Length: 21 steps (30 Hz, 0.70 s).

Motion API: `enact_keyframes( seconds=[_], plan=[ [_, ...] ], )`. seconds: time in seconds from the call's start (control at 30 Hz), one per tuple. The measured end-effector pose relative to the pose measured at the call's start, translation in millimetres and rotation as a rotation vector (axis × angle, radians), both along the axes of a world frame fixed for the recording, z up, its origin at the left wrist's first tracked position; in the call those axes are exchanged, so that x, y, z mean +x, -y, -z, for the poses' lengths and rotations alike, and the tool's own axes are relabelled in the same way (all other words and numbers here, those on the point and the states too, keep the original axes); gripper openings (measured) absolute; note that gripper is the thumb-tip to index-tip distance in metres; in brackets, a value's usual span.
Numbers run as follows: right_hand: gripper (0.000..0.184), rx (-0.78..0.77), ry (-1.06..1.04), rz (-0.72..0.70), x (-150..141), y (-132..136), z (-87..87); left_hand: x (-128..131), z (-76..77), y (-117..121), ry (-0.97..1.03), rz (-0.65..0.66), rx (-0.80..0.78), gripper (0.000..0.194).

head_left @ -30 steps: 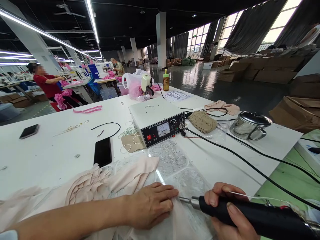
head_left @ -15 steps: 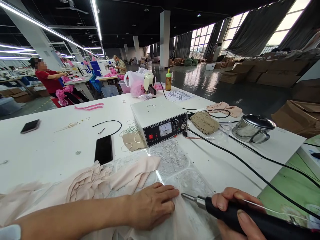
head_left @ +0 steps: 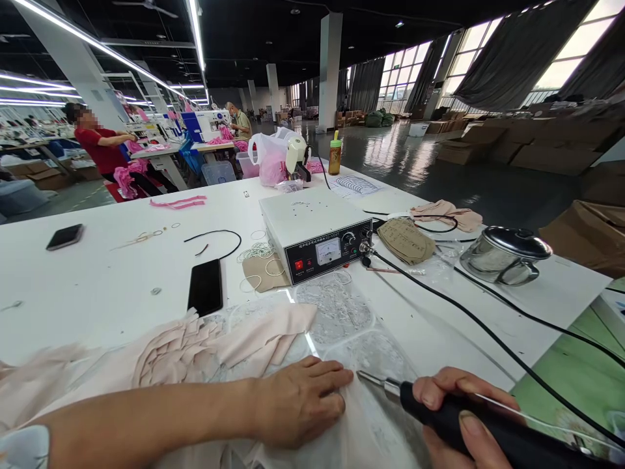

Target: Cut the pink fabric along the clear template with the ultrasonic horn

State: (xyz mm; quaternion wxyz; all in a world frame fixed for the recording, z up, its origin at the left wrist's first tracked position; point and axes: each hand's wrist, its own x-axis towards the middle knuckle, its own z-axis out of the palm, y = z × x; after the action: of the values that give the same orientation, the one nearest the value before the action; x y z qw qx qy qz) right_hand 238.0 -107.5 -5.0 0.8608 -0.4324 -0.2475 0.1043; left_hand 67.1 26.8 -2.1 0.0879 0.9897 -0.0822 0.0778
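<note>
My left hand (head_left: 305, 402) lies flat on thin, pale pink fabric (head_left: 354, 433), fingers stretched out and pressing it to a clear sheet (head_left: 336, 309) on the table. My right hand (head_left: 454, 407) is wrapped round the black handle of a handheld ultrasonic welder (head_left: 413, 397). Its narrow metal tip points left and sits just beside my left fingertips, over the fabric; whether it touches cannot be made out. Left of my hand is a gathered heap of cut, layered pale pink fabric (head_left: 170, 355). Behind stands the white control box (head_left: 317, 221), with a dial meter and knobs.
A black cable (head_left: 454, 303) crosses the right side. Around the box are a phone (head_left: 205, 286), brown pattern pieces (head_left: 405, 241), a lidded steel mug (head_left: 505, 254), elastic loops (head_left: 256, 251) and thread snips (head_left: 139, 239). Two people work at the back left.
The view has shifted slightly, so the table and background sit a little further right. Both hands and the welder keep nearly the same place on the fabric.
</note>
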Motion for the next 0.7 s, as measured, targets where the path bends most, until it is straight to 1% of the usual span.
enact_keyframes(
  seconds=[0.2,0.3,0.43,0.7],
  plan=[
    [0.009,-0.007,0.021,-0.011,1.0,-0.5,4.3,-0.2,-0.9,0.3,0.006,-0.004,0.009,0.014],
    [0.005,-0.022,0.066,-0.028,2.4,0.9,2.3,-0.1,-0.3,0.5,0.007,-0.003,0.024,0.015],
    [0.007,-0.079,0.113,-0.069,2.9,2.6,-0.9,0.3,1.0,0.8,0.009,-0.008,0.033,0.015],
    [0.009,-0.028,0.041,-0.064,-1.2,-1.4,-3.8,0.6,-1.6,1.3,0.004,-0.007,0.06,0.017]
  ],
)
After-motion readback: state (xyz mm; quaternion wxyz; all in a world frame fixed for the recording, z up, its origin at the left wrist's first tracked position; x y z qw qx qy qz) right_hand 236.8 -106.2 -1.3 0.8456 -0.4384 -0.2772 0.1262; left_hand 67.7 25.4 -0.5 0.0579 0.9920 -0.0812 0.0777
